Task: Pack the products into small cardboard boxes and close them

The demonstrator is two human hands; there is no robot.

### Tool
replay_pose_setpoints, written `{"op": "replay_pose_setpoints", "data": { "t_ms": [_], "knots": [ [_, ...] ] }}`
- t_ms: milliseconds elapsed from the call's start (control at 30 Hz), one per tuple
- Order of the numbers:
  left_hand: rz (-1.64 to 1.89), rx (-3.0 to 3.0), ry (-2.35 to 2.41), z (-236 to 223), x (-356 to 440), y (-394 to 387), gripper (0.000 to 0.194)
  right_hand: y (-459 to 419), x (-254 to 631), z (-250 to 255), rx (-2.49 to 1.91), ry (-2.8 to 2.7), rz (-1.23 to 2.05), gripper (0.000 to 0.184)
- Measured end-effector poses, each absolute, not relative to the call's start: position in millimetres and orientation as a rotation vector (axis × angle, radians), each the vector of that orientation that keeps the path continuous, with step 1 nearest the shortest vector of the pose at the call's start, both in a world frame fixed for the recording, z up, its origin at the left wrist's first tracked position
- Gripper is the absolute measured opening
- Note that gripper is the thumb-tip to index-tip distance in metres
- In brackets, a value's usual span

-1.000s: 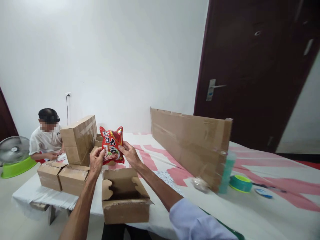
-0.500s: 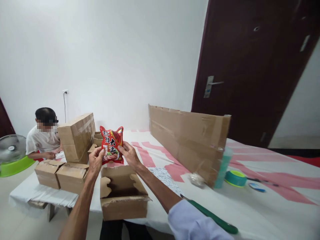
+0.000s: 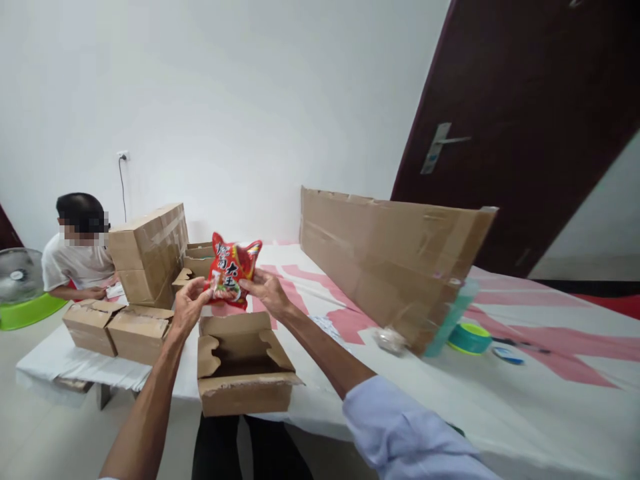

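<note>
A puffy red snack packet (image 3: pixel 231 270) with large printed characters is held up in front of me, tilted a little. My left hand (image 3: pixel 192 301) pinches its lower left side between thumb and fingers. On its right side, my right hand (image 3: pixel 266 291) grips it with the thumb on the front. Just below and nearer to me, a cardboard box (image 3: pixel 245 399) stands at the table's front edge with its flaps up; its inside is dark and I cannot make out its contents.
Smaller boxes (image 3: pixel 137 333) and a taller box stack (image 3: pixel 145 263) stand left, with a seated person (image 3: pixel 80 250) beyond. A long cardboard panel (image 3: pixel 385 260) stands on the table (image 3: pixel 540 387) at right, near a teal tape roll (image 3: pixel 470 339). A fan (image 3: pixel 20 277) is far left.
Both hands have shifted slightly rightward with the packet, which now leans more to the right. My view has tilted, and my right sleeve now covers most of the green-handled tool.
</note>
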State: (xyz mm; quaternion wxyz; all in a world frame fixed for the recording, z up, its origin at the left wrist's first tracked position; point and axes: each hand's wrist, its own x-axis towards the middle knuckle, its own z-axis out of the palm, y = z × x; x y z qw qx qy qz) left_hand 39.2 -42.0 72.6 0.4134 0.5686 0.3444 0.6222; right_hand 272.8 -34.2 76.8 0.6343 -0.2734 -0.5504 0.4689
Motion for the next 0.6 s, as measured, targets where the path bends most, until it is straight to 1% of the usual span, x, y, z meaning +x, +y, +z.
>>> {"op": "replay_pose_setpoints", "data": {
  "t_ms": [100, 167, 267, 433, 500, 600],
  "knots": [
    [1.598, 1.458, 0.92, 72, 25, -30, 0.062, -22, 290, 85, -0.603, -1.202, 0.875, 0.06],
    [1.564, 1.475, 0.964, 66, 17, -23, 0.058, -13, 299, 80, -0.64, -1.238, 0.843, 0.06],
    [1.451, 1.493, 1.019, 49, 16, -13, 0.056, -2, 302, 60, -0.744, -1.352, 0.932, 0.06],
    [1.234, 1.497, 0.978, 26, 35, 2, 0.07, 11, 281, 27, -0.768, -1.551, 1.116, 0.062],
    [1.165, 1.488, 0.939, 23, 40, 8, 0.067, 15, 275, 23, -0.762, -1.628, 1.147, 0.063],
    [1.136, 1.46, 0.915, 21, 39, 18, 0.058, 19, 277, 22, -0.768, -1.68, 1.161, 0.064]
  ]
}}
